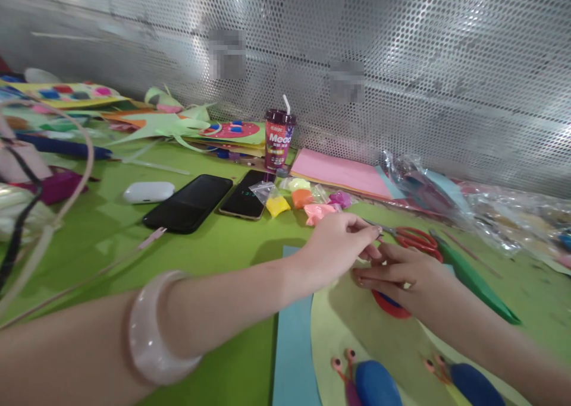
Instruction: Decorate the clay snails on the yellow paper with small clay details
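My left hand (341, 239) is closed in a pinch above the pale green paper (357, 329); whatever is between its fingertips is too small to make out. Just right of it, my right hand (408, 275) has its fingers stretched out and slightly apart, close to the left fingertips. Beneath the right hand, a red and blue clay shape (390, 305) on the paper is partly covered. Nearer to me lie two clay snails: one blue-shelled snail (377, 385) with a purple body, and another blue-shelled snail (475, 385) with a yellowish body. Light blue paper (292, 346) lies under the green.
Small bags of clay, including yellow clay (277, 205) and pink clay (317, 213), lie beyond my hands. Red-handled scissors (417, 239) and a green pointed object (479, 281) are at right. Two phones (190, 204), a white case (149, 192) and a cup (279, 138) stand left and behind.
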Tool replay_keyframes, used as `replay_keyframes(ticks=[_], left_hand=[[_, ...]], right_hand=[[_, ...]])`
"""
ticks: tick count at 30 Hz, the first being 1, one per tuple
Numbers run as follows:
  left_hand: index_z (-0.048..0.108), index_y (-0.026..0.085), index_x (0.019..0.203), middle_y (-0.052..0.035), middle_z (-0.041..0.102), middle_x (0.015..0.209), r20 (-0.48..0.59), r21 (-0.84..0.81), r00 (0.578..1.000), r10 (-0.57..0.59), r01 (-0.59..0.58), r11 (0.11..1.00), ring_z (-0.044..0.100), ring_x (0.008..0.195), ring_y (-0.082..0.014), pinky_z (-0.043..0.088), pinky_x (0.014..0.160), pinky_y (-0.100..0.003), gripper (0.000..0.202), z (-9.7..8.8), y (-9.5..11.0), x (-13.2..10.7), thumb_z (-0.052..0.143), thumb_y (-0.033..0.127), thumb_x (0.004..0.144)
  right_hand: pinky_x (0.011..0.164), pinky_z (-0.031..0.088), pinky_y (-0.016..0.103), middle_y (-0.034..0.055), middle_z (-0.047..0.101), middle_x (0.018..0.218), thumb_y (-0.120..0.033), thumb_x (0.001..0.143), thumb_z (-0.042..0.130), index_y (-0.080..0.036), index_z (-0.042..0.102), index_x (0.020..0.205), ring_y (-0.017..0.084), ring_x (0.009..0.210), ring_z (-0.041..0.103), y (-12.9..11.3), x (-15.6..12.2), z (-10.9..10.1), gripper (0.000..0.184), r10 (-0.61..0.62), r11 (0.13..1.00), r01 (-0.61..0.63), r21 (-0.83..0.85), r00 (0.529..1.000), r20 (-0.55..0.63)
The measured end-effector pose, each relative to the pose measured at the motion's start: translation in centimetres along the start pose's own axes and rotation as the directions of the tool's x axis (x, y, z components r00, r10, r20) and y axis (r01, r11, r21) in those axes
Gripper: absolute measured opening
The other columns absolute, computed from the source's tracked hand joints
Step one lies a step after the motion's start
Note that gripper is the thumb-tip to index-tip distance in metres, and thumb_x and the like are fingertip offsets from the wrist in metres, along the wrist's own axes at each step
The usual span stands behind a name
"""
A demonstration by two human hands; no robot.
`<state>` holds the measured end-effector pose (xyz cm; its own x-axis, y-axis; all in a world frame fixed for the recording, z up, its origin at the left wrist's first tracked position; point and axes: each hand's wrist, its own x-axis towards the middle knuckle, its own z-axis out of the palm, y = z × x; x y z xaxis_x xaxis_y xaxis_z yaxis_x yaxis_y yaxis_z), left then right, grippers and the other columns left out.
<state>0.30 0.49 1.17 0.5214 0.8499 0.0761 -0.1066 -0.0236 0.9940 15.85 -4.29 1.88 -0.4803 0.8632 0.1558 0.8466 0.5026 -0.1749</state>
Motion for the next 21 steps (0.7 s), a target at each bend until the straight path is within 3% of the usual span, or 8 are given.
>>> replay_keyframes(ticks=[4, 8, 12, 21], left_hand=[[0.055, 0.015, 0.064, 0.0, 0.059, 0.06, -0.012, 0.0, 1.0, 0.004, -0.004, 1.0, 0.054, 0.057, -0.009, 0.042, 0.056, -0.021, 0.019, 0.0, -0.1, -0.1, 0.053, 0.028, 0.078], [0.054, 0.016, 0.062, -0.0005, 0.059, 0.061, -0.005, 0.007, 1.0, 0.003, -0.003, 1.0, 0.053, 0.057, -0.0091, 0.041, 0.055, -0.02, 0.021, 0.0, 0.1, -0.2, 0.053, 0.029, 0.079], [0.055, 0.016, 0.065, -0.0006, 0.06, 0.063, -0.003, 0.013, 1.0, -0.02, 0.02, 1.0, 0.054, 0.059, -0.0097, 0.039, 0.051, -0.019, 0.02, -0.2, 0.0, -0.3, 0.053, 0.032, 0.078], [0.055, 0.015, 0.068, -0.0001, 0.059, 0.064, 0.011, -0.017, 1.0, -0.02, 0.02, 1.0, 0.052, 0.056, -0.0077, 0.041, 0.056, -0.02, 0.018, -0.1, -0.2, -0.1, 0.053, 0.031, 0.078]], right_hand=[[0.072, 0.048, 0.033, 0.0066, 0.06, 0.085, -0.035, 0.082, 0.047, -0.025, 0.072, 0.083, 0.019, 0.075, 0.06, -0.6, 0.0, -0.8, 0.026, 0.13, 0.979, -0.144, 0.143, 0.986, 0.1], [0.063, 0.047, 0.03, 0.0033, 0.057, 0.08, -0.038, 0.084, 0.043, -0.023, 0.063, 0.062, 0.018, 0.071, 0.057, -1.2, 0.1, -1.7, 0.033, 0.249, 0.939, -0.267, 0.217, 0.963, 0.105], [0.057, 0.042, 0.028, 0.0016, 0.051, 0.069, -0.038, 0.085, 0.041, -0.019, 0.049, 0.048, 0.014, 0.061, 0.051, -1.4, -0.2, -1.8, 0.042, 0.214, 0.952, -0.225, 0.207, 0.974, 0.073], [0.057, 0.04, 0.028, 0.003, 0.05, 0.072, -0.039, 0.086, 0.043, -0.018, 0.045, 0.043, 0.013, 0.06, 0.05, -1.4, -0.8, -1.3, 0.047, 0.11, 0.976, -0.112, 0.188, 0.994, 0.02]])
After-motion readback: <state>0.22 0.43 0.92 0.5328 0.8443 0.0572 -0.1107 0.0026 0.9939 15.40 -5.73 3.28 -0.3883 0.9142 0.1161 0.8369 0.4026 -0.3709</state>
